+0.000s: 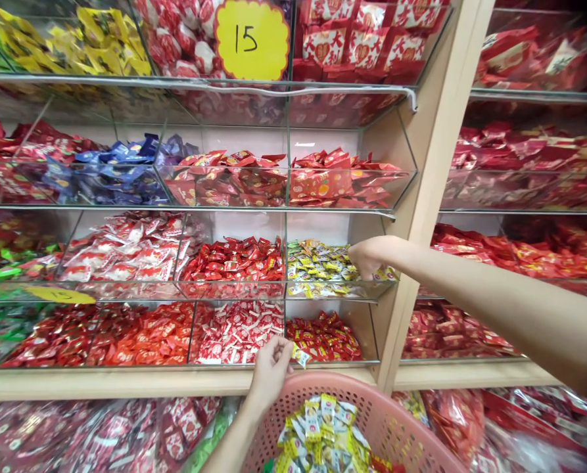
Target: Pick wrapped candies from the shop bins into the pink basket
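Observation:
My right hand (371, 256) reaches into a shelf bin of small yellow-and-white wrapped candies (317, 259). Its fingers curl downward among them, and whatever they hold is hidden. Lower down, my left hand (272, 361) is closed beside the rim of a pink plastic basket (401, 410). At its fingertips, in front of a bin of red candies (325, 332), a single yellow-and-white wrapped candy (301, 355) sticks out, seemingly pinched. Inside the basket lies a heap of the same yellow-and-white candies (317, 427), with bits of red and green wrapping at the edges.
Clear dividers and front panels separate the bins of red candies (238, 259), white-and-red packets (130, 249) and blue packets (120, 164). A wooden upright (434, 131) stands right of my bin. A yellow price sign (252, 39) reads 15. Bagged sweets (100, 433) lie below the bottom ledge.

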The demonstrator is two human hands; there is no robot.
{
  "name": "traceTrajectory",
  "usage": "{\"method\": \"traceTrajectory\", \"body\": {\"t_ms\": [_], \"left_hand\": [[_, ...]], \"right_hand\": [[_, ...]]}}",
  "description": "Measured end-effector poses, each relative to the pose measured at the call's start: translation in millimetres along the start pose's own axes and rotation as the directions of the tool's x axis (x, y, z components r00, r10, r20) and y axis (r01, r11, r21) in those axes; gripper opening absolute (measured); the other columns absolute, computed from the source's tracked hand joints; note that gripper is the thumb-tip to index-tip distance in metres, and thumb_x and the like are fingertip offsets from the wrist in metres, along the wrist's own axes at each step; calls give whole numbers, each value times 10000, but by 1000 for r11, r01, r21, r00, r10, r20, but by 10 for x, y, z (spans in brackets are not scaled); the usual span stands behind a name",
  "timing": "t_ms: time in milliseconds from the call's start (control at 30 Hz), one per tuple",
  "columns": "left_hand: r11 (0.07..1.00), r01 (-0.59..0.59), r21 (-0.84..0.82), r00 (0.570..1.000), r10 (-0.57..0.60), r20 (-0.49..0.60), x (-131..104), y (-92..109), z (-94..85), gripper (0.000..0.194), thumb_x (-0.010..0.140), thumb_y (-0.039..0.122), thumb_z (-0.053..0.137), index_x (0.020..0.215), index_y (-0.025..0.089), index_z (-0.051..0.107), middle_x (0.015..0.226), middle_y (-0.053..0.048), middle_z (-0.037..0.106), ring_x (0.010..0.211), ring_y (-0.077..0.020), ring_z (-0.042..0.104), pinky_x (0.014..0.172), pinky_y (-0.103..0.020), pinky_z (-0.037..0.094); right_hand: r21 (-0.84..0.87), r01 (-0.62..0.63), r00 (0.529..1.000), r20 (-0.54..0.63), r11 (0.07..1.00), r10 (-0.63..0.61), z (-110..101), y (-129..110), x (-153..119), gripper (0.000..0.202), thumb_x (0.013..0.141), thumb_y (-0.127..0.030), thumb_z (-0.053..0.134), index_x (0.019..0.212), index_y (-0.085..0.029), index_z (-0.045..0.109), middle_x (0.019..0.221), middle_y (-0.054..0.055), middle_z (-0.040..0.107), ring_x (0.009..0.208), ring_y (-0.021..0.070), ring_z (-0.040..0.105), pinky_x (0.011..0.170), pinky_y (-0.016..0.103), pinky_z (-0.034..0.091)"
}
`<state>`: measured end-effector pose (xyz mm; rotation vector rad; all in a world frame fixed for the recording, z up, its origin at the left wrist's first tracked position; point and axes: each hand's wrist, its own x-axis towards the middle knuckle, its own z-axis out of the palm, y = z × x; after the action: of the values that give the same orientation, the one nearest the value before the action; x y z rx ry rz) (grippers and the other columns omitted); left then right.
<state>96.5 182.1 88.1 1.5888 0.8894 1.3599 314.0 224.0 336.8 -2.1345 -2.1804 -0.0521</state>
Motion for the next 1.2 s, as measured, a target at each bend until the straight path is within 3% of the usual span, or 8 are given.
{"method": "traceTrajectory", "body": {"t_ms": [133, 267, 400, 567, 767, 867, 1033, 1200], "left_hand": [[1000, 5, -11, 1000, -5, -5, 19, -39, -3, 264, 826, 413, 535, 744, 164, 508, 556, 54, 481, 450, -84, 482, 439, -186, 334], [1000, 0, -13, 1000, 0, -14, 19, -42, -3, 261, 823, 410, 542, 749, 161, 516, 575, 52, 487, 451, -79, 478, 451, -191, 346], [1000, -5, -2, 1000, 5, -23, 17, -29, 5, 265, 820, 410, 543, 740, 159, 518, 593, 49, 492, 466, -85, 500, 470, -199, 358], [1000, -4, 22, 999, 5, -32, 34, -29, 14, 271, 815, 414, 545, 732, 158, 518, 563, 49, 492, 454, -88, 499, 453, -196, 339], [1000, 6, 25, 999, -5, -37, 24, -2, 21, 263, 819, 409, 545, 732, 162, 517, 553, 47, 500, 459, -88, 505, 452, -192, 339], [999, 13, 41, 999, -12, -32, 14, 15, 22, 270, 825, 418, 534, 736, 164, 515, 534, 49, 499, 433, -80, 477, 434, -187, 329], [999, 24, 48, 999, -22, -27, 3, 29, 19, 262, 828, 417, 529, 743, 170, 514, 505, 54, 502, 391, -72, 439, 405, -183, 313], [997, 11, 76, 999, -8, -36, -1, 70, 17, 244, 819, 402, 538, 745, 170, 525, 505, 49, 518, 404, -82, 469, 405, -185, 331]], "right_hand": [[-96, -48, 969, 236, 994, 70, -166, -44, -175, 187, 500, -57, 709, 441, -144, 554, 510, 41, 588, 688, 278, 642, 630, 392, 514], [100, -28, 968, 252, 995, 1, -256, -13, -154, 157, 480, -107, 752, 522, -130, 603, 491, -3, 555, 595, 212, 620, 578, 345, 520], [363, 10, 988, 142, 932, -66, -197, 66, -33, 193, 486, -142, 775, 596, -143, 616, 503, -32, 540, 531, 130, 558, 523, 262, 512], [710, 39, 993, 50, 703, -106, 22, 119, 9, 168, 553, -166, 765, 655, -145, 633, 630, -5, 591, 580, 99, 536, 479, 197, 495], [928, 12, 1000, -15, 373, 5, 182, 147, 9, 196, 602, -149, 772, 708, -123, 610, 639, -12, 581, 509, 49, 498, 449, 161, 516], [980, -18, 998, 5, 200, 62, 214, 131, 15, 200, 643, -142, 758, 730, -112, 580, 618, -15, 579, 474, 41, 502, 475, 176, 547], [998, -35, 999, 36, -47, 22, 201, 82, -69, 66, 775, -83, 617, 817, -105, 571, 682, 23, 631, 580, 88, 612, 553, 199, 577], [991, -34, 999, 32, -129, -15, 140, 22, -406, 42, 807, -91, 566, 814, -129, 585, 702, 29, 647, 619, 81, 620, 573, 163, 566]]}}
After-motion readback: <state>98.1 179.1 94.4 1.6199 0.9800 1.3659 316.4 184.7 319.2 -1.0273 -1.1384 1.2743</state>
